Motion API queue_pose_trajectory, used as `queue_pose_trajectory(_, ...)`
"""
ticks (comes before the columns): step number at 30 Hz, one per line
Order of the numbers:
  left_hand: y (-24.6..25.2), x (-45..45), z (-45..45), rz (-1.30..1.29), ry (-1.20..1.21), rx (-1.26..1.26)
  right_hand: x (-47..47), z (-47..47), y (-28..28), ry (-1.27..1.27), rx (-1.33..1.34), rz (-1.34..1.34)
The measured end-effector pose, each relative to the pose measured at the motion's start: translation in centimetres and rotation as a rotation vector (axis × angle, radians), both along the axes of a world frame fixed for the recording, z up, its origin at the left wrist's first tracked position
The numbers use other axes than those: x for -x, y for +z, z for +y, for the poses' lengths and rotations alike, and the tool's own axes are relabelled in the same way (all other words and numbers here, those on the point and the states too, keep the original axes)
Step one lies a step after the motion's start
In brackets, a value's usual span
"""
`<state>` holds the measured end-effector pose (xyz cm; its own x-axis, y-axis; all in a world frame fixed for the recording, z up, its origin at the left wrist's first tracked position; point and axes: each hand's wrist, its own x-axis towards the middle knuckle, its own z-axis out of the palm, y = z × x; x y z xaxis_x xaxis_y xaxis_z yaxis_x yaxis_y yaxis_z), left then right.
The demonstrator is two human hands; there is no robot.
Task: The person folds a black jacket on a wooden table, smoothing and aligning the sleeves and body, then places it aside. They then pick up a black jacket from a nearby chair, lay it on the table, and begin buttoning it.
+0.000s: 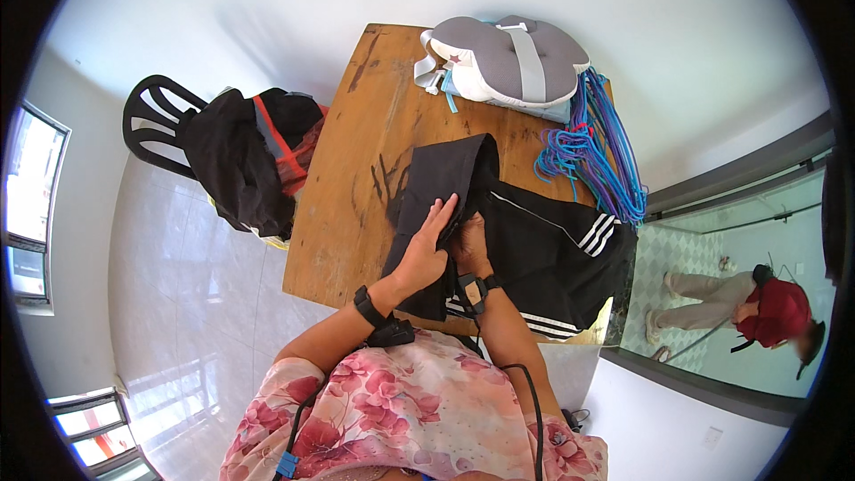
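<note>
A black garment point(531, 240) with white stripes lies on the wooden table point(347, 200), partly folded over at its left. My left hand point(424, 247) rests on the folded part, fingers stretched out over the dark cloth. Close beside it, my right hand point(473, 244) is bent in against the fold of the same garment. Its fingertips are hidden by the cloth, so its grip does not show. White stripes run along the garment's near edge and across its right end.
A grey and white cushion point(494, 67) with straps lies at the table's far side. Beside it is a bundle of blue and purple hangers point(601, 147). Dark clothes point(234, 153) cover a black chair point(150, 123) at left. A person point(741, 314) stands beyond the glass at right.
</note>
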<state>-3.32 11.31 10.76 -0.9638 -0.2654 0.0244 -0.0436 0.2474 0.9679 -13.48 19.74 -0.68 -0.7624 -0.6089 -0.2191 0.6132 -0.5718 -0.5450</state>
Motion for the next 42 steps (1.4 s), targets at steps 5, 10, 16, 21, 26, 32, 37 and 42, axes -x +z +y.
queue_pose_trajectory(5,0.0,0.4,0.8,0.015,-0.036,-0.024,-1.2,0.5,-0.3,-0.005,-0.139,-0.017)
queue_pose_trajectory(10,-1.0,1.5,3.2,-0.028,-0.078,-0.056,-1.0,2.7,-2.7,0.002,-0.182,-0.244)
queue_pose_trajectory(16,-3.5,2.8,3.6,-0.056,-0.089,-0.231,0.1,4.6,-4.0,-0.021,-0.080,-0.199)
queue_pose_trajectory(21,-6.3,2.5,4.3,-0.077,-0.115,-0.237,1.0,7.4,-2.1,-0.063,-0.012,-0.058)
queue_pose_trajectory(26,-8.9,2.9,4.7,-0.170,-0.265,-0.232,1.3,9.8,0.1,-0.156,-0.392,0.054)
queue_pose_trajectory(32,-9.4,2.2,0.3,-0.172,-0.415,-0.120,-0.8,15.2,4.0,-0.268,-0.659,0.246)
queue_pose_trajectory(37,-7.6,1.0,-1.6,0.038,-0.088,0.058,-5.1,20.0,5.0,-0.125,-1.061,0.461)
queue_pose_trajectory(42,-8.5,3.1,-5.5,-0.149,0.305,0.442,-9.8,21.2,2.2,0.269,-1.336,0.674)
